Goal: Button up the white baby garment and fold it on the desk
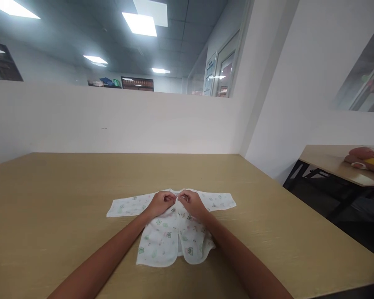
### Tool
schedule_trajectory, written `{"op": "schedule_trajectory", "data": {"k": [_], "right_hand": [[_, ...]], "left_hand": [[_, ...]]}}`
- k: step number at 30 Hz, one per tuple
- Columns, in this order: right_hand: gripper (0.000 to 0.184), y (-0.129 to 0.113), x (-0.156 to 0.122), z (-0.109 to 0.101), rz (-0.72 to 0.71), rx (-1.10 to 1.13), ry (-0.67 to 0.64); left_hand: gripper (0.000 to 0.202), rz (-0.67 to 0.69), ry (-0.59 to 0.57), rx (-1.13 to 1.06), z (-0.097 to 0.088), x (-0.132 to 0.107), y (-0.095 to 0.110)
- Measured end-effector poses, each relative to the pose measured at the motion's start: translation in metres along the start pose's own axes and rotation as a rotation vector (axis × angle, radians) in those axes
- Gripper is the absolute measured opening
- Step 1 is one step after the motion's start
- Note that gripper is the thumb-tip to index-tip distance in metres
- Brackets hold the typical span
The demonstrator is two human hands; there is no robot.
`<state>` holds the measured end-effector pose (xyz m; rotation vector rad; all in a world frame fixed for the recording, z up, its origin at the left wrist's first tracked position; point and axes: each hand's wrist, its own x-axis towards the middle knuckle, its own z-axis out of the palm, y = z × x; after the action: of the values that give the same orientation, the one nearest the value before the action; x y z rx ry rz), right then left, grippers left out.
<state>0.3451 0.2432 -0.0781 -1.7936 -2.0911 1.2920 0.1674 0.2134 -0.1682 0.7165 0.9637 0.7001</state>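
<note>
A small white baby shirt (168, 238) with a printed pattern lies flat on the wooden table (50, 199), sleeves spread out to both sides. My left hand (161, 203) and my right hand (190, 203) meet at the top of the shirt's front opening, just under the collar. Both hands have their fingers curled and pinch the two front edges of the fabric where they come together. The lower front flaps hang apart near me.
A white partition wall (112, 120) runs along the table's far edge. To the right, beyond a gap, stands a second table (330, 162) bearing a reddish and yellow object (366, 158). The table's right edge slants toward me.
</note>
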Motion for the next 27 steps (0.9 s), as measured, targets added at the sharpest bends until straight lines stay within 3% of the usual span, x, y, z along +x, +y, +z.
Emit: {"op": "schedule_trajectory", "data": {"k": [8, 18, 27], "right_hand": [[0.012, 0.013, -0.002, 0.017, -0.001, -0.004, 0.101], [0.011, 0.019, -0.002, 0.017, -0.047, -0.005, 0.069], [0.013, 0.014, -0.001, 0.014, -0.052, 0.041, 0.049]], "left_hand": [[0.059, -0.014, -0.018, -0.108, 0.0, 0.004, -0.009], [0.083, -0.046, 0.002, -0.182, 0.002, 0.009, -0.014], [0.076, -0.051, -0.028, -0.224, 0.002, 0.01, -0.021]]}}
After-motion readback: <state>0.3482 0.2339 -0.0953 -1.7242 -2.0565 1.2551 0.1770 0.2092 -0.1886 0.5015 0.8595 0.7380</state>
